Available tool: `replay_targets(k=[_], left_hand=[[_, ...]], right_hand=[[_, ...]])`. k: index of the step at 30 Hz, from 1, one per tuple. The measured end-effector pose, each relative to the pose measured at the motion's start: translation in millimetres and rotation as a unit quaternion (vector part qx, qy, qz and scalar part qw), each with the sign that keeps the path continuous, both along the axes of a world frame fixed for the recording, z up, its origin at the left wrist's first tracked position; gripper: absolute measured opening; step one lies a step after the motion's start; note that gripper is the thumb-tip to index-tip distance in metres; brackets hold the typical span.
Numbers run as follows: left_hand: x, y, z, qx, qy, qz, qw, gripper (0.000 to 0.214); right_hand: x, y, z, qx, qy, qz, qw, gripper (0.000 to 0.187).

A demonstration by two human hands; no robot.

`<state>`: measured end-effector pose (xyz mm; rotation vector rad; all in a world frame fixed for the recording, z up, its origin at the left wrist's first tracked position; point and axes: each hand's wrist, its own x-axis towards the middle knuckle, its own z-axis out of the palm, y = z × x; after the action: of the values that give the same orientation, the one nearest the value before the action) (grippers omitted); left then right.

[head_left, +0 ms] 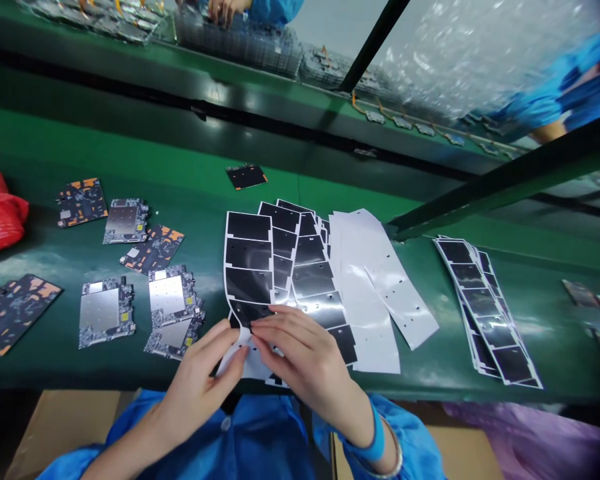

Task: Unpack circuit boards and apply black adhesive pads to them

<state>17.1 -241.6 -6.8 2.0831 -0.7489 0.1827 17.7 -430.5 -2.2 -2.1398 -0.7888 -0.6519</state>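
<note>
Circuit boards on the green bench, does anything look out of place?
One circuit board looks stray: it lies alone beyond the black film sheets, well apart from the other boards grouped to the left.

The camera rides on your head and faces forward and down, so your view drops past your blue smock (260, 433) onto the green workbench (130, 150). Your left hand (195, 393) and right hand (305, 367) sit closest to the lens, at six o'clock. The bench runs from nine to three o'clock, just beyond your hands, and a farther bench edge (105, 57) lies well away at twelve o'clock.
</note>
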Motion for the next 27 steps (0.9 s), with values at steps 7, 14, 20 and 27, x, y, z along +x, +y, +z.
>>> replay_targets(k=[7,14,20,27], left_hand=[[-1.4,-3.2,-0.5,0.013,0.011,-0.004,1.000,0.011],[1.6,-7.3,-0.5,0.028,-0.003,-0.006,1.000,0.012],[-2.1,-3.3,-6.7,0.001,0.059,-0.010,0.998,0.012],[-15.1,7.0,-40.0,0.057,-0.004,0.131,0.990,0.045]], right_hand=[[-1.7,-1.4,-5.2,0.022,0.002,-0.007,1.000,0.014],[-6.8,0.6,-5.8,-0.018,-0.023,-0.022,0.999,0.013],[-3.7,4.2,-6.1,0.042,-0.005,-0.061,0.997,0.012],[-0.1,-43.6,-7.9,0.397,0.163,-0.233,0.873,0.013]])
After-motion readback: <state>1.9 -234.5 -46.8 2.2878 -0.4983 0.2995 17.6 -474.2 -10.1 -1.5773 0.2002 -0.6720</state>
